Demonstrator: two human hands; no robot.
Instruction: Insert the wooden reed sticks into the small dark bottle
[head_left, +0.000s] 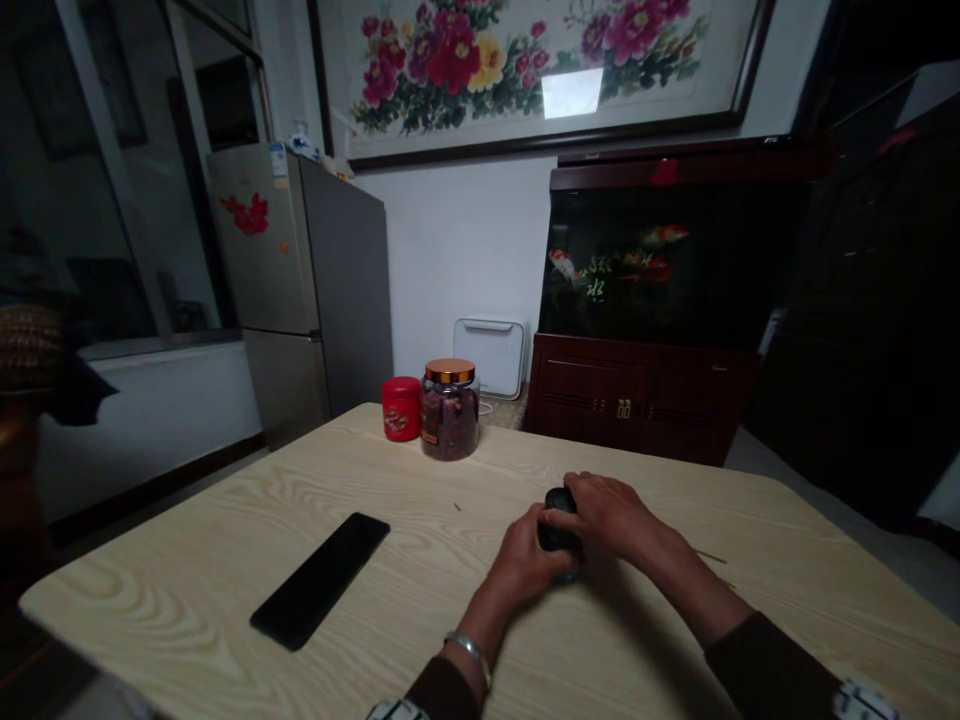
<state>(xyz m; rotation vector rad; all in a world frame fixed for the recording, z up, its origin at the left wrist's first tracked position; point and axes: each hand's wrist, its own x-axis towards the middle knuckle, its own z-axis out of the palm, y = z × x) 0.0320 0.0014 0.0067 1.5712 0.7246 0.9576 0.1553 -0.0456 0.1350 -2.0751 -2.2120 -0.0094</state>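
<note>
Both my hands close around a small black rounded object (559, 537) above the right half of the wooden table (420, 600). My left hand (521, 555) wraps its near left side, with a silver bracelet on that wrist. From the right, my right hand (606, 510) curls its fingers over the object's far side and top. A bit of bluish, glassy surface shows beneath my left fingers. Its exact kind is hidden by my fingers, and I cannot tell whether its base touches the table.
A black smartphone (321, 580) lies on the table's left half. Near the back edge stand a red canister (402, 410) and a copper-lidded jar (450, 415) of dark dried pieces. Thin sticks (710, 556) lie right of my hands. Beyond are a refrigerator (349, 290) and a fish tank (637, 265).
</note>
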